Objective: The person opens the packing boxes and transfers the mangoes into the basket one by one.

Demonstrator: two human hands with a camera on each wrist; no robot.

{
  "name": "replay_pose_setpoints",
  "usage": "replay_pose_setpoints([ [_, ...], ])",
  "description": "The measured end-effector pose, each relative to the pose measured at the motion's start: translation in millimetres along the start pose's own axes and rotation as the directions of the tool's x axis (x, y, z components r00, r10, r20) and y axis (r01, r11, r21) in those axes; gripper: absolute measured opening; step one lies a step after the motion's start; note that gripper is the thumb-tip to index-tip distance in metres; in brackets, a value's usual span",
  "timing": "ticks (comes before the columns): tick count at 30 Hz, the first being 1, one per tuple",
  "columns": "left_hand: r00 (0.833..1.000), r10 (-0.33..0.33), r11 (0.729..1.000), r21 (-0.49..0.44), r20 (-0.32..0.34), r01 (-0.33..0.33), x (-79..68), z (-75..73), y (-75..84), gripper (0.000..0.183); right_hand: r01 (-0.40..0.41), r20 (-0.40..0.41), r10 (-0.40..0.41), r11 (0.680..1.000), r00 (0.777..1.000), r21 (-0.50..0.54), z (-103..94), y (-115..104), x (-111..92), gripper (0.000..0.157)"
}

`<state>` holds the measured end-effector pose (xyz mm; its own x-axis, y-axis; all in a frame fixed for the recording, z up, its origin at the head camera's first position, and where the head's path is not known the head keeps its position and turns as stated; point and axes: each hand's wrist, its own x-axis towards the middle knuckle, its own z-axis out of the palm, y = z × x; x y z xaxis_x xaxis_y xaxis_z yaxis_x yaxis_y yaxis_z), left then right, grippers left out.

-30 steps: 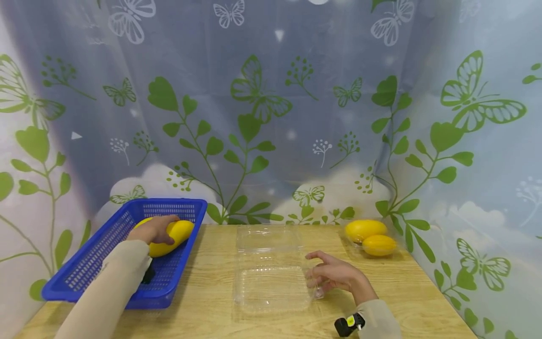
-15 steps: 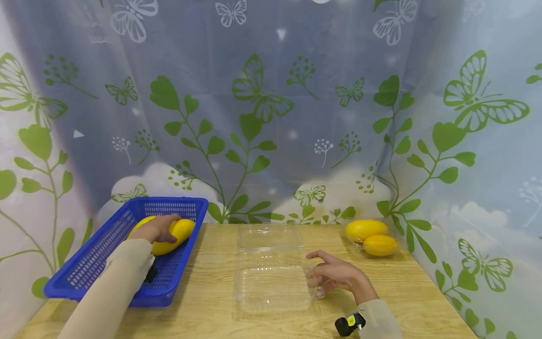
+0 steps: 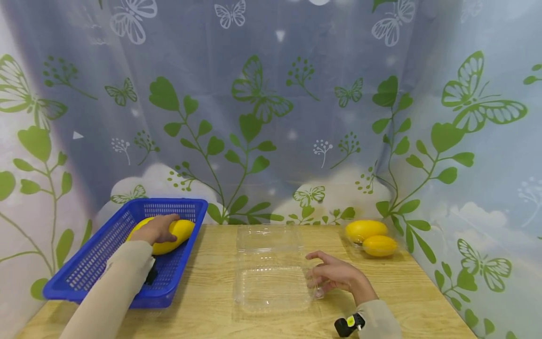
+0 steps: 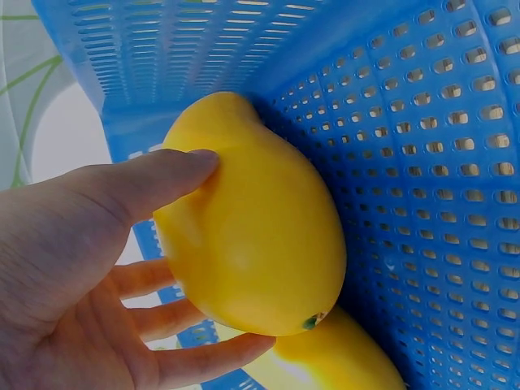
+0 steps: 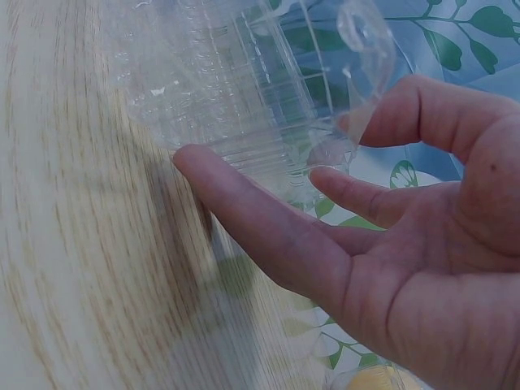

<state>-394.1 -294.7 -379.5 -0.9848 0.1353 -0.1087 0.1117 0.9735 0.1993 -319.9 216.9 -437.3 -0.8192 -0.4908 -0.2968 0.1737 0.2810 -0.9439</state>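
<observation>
A blue perforated basket [image 3: 154, 300] stands at the left of the table. Inside it my left hand [image 3: 153, 230] grips a smooth yellow mango-like fruit [image 4: 252, 236], thumb on its upper side and fingers around beneath. Another yellow fruit [image 4: 345, 361] lies right below it in the basket. Mid-table is a clear plastic clamshell box [image 3: 273, 292], its lid folded open toward the back. Curved fingers of my right hand [image 3: 340, 275] hold the box at its right rim, by a corner tab.
At the back right, a clear plastic package holds two yellow fruits [image 3: 366, 230], close to the curtain. The wooden table [image 3: 211, 292] meets a butterfly-patterned curtain [image 3: 262, 155] behind and at both sides.
</observation>
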Motion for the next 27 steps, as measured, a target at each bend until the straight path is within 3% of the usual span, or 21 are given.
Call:
replay_pose_setpoints([
  [20, 1.000, 0.003, 1.000, 0.006, -0.004, -0.003, -0.9, -2.0, -0.5, 0.067, 0.006, 0.001, -0.006, 1.000, 1.000, -0.011, -1.2, 1.3, 2.5, 0.068],
  [27, 1.000, -0.025, 1.000, -0.001, 0.017, 0.025, -0.3, -5.5, 1.0, 0.069, 0.007, -0.002, -0.007, 1.000, 1.000, -0.010, -0.9, 1.5, 1.7, 0.067],
])
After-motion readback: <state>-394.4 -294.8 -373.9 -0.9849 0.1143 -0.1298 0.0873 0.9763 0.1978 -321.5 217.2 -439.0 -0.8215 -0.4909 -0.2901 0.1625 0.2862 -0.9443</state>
